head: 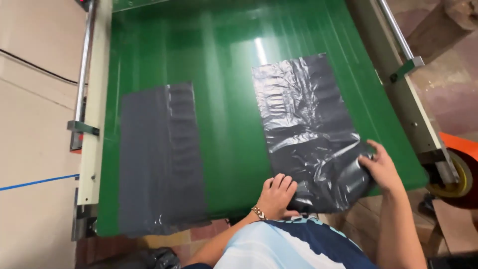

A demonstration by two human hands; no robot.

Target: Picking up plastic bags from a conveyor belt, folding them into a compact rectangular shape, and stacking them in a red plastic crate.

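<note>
The crumpled black bag lies lengthwise on the green belt, its near end under both hands, the left hand flat and open, the right hand seemingly closed on the corner.

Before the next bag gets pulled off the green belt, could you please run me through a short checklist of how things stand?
1. Left hand on the crumpled black bag: ok, fingers rest on its near edge.
2. Right hand gripping that bag: ok, it grasps the near right corner.
3. Bag lying flat: not ok, wrinkled and bunched near the hands.
4. Second flat black bag: ok, smooth and apart from both hands, its near end overhanging the green belt.
5. Belt moving or stopped: cannot tell.
</note>
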